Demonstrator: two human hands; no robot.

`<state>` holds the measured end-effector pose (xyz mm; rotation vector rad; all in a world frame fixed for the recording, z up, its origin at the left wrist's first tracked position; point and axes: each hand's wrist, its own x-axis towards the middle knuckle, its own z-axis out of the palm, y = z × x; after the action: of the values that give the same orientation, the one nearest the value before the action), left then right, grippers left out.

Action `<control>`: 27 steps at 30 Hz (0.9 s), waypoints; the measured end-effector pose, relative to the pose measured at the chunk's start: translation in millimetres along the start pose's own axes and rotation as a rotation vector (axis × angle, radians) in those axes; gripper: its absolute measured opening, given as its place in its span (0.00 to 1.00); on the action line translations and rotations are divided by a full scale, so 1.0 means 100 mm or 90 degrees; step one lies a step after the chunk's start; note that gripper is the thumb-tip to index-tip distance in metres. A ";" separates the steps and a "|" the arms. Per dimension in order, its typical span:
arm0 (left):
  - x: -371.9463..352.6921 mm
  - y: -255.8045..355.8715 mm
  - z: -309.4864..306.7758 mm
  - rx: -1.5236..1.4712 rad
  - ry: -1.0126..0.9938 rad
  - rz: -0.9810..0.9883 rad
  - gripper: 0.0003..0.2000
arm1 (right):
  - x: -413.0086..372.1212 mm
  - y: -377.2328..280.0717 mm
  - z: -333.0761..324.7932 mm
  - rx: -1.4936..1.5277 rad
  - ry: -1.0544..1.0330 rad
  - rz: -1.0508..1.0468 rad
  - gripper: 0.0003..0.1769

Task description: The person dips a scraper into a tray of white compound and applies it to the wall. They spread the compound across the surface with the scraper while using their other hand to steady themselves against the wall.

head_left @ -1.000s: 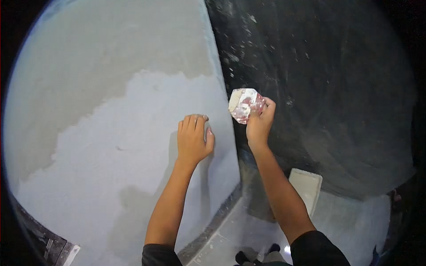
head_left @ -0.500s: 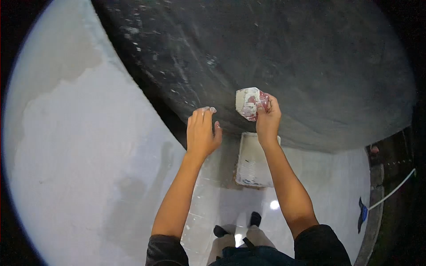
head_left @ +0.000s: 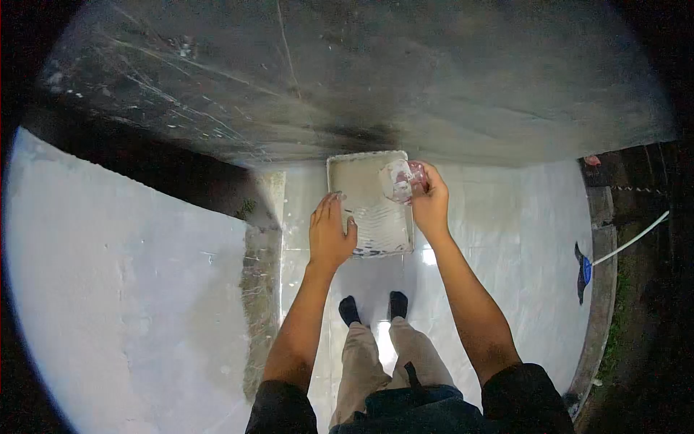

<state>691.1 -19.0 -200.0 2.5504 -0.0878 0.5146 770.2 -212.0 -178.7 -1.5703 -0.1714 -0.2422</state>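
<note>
My right hand [head_left: 433, 208] grips a flat scraper [head_left: 395, 182] with a reddish grip side and a blade smeared with whitish paste. It overlaps the upper right side of a pale rectangular paint tray [head_left: 330, 173] in this view. Pale material covers the tray's far part, and ridges show at its near end. My left hand [head_left: 331, 237] is held over the tray's left edge, empty, its fingers stretched out and thumb apart. White smears show on its fingertips.
A large dark sheet [head_left: 434, 79] spans the far side. On the left stands a white-coated wall [head_left: 123, 275] with damp-looking patches. Shiny pale tiles [head_left: 499, 304] lie below. A blue-headed mop or squeegee [head_left: 587, 271] with a white pole is at the right edge.
My view has swung down and left, bringing the whole tray and my legs into sight. The scraper, still in my right hand, has gone from in front of the dark sheet to over the tray.
</note>
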 end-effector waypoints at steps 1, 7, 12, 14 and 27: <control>-0.02 -0.04 0.05 -0.015 -0.013 -0.015 0.26 | 0.00 0.04 0.00 -0.033 0.017 0.020 0.16; -0.15 -0.46 0.63 -0.068 -0.096 -0.095 0.24 | 0.02 0.76 0.00 -0.217 0.113 0.028 0.15; -0.43 -0.66 1.09 -0.086 -0.161 -0.166 0.25 | -0.12 1.40 -0.04 -0.380 0.152 0.004 0.16; -0.55 -0.81 1.30 -0.061 -0.120 -0.160 0.27 | -0.12 1.57 -0.01 -0.467 0.136 0.076 0.18; -0.86 -1.25 1.72 -0.011 -0.062 -0.322 0.38 | -0.14 2.37 0.29 -0.641 0.132 0.090 0.22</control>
<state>690.6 -4.1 -429.2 2.4507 0.5030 0.1904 819.7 -186.4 -411.0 -2.5225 0.2731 -0.4130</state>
